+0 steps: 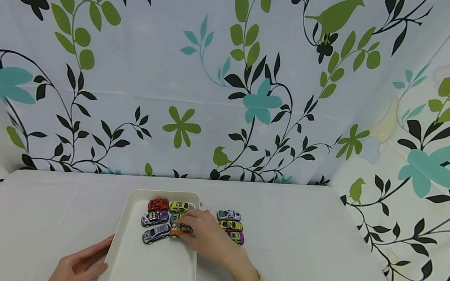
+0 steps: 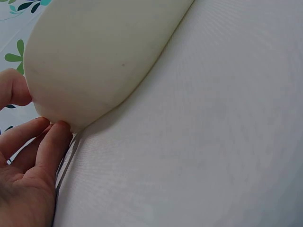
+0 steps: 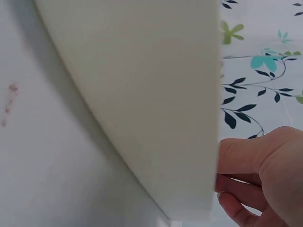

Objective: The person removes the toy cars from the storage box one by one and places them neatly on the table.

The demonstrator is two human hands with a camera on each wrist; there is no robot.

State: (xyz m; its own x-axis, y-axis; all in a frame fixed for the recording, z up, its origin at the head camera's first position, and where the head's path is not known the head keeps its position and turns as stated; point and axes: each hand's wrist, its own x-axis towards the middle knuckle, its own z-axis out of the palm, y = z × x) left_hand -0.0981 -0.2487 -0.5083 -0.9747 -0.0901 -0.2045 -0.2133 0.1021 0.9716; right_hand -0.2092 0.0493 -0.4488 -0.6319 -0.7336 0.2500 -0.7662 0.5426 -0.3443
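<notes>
The left hand rests on the tabletop at the near left edge of a white tray. Its grip is loose: in the left wrist view the fingers lie nearly straight with their tips touching the tray's outer wall, and the thumb sits against the wall higher up; nothing is clasped.

Inside the tray, toward its far end, stand several toy cars: a red car and a yellow-green car at the back, a purple-and-white car in front of the red one, and a grey car nearest the person. Just right of the grey one is an orange car, inside the tray by its right rim.

The right hand reaches over that rim, and its fingertips pinch the orange car, the grip curled round it.

Right of the tray, three more cars stand on the tabletop in a short column: a silver car, a yellow car and a pink car, the last partly hidden by the right hand.
</notes>
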